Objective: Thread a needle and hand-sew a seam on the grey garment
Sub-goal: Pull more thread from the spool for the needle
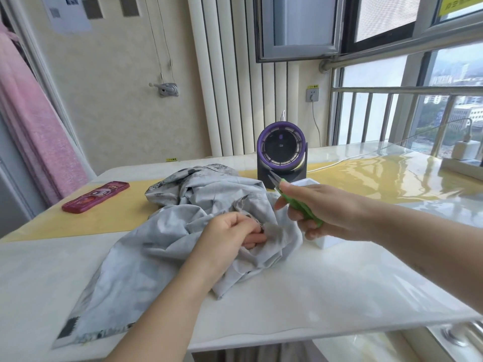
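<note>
The grey garment (167, 246) lies crumpled across the white table (326, 291), spreading from the middle toward the near left edge. My left hand (230, 239) pinches a fold of the garment near its centre, fingers curled into the cloth. My right hand (321, 210) grips green thread snips (300, 205), their metal tips pointing up and left, just right of the garment. No needle or thread can be made out.
A purple and black round fan (281, 152) stands behind the garment. Partly hidden by my right hand sits a white box (326, 240). A red phone case (95, 196) lies at the left. At the far right edge is a charger on a power strip (462, 158).
</note>
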A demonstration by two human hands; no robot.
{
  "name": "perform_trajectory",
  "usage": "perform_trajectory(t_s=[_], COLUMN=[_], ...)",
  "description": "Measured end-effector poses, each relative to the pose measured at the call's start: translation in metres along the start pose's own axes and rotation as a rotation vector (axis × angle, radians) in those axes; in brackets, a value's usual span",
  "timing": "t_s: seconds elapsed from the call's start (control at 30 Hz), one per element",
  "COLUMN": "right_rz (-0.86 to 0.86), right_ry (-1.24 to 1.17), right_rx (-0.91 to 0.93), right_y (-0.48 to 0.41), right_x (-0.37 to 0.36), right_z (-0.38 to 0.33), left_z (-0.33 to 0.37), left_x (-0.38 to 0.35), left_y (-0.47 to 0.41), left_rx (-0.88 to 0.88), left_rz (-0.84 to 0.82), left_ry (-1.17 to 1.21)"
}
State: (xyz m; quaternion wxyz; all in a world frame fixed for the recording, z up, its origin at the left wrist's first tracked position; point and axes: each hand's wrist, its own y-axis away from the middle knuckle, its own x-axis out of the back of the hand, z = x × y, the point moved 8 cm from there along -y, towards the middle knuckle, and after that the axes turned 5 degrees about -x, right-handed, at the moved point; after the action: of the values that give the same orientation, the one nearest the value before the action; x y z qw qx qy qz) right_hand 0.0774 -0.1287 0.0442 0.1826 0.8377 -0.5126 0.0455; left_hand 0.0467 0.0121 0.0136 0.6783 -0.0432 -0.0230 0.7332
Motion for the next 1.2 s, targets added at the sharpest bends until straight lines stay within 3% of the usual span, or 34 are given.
perform_trajectory(t_s=[0.07,0.2,0.43,1.2], right_rz=[-0.095,-0.231,-0.163,-0.063], right_ry=[-0.076,-0.154,-0.35,-0.443], right_rx=[-0.075,-0.217,-0.326,-0.276], right_y=[0.008,0.022,0.022,0.009], right_x=[-0.015,-0.047,-0.056,-0.068], right_z=[0.008,0.034,0.05,0.043], left_z=[-0.002,-0.007,-0.01,-0.016], left_x=[-0.003,-0.004,-0.002,-0.002], left_y=[0.002,0.001,-0.001,-0.004], left_rx=[0.042,0.071,0.07,0.091], left_rz=[-0.011,-0.002,0.028,0.011], left_ry=[0.175,0.298,0.398,0.396])
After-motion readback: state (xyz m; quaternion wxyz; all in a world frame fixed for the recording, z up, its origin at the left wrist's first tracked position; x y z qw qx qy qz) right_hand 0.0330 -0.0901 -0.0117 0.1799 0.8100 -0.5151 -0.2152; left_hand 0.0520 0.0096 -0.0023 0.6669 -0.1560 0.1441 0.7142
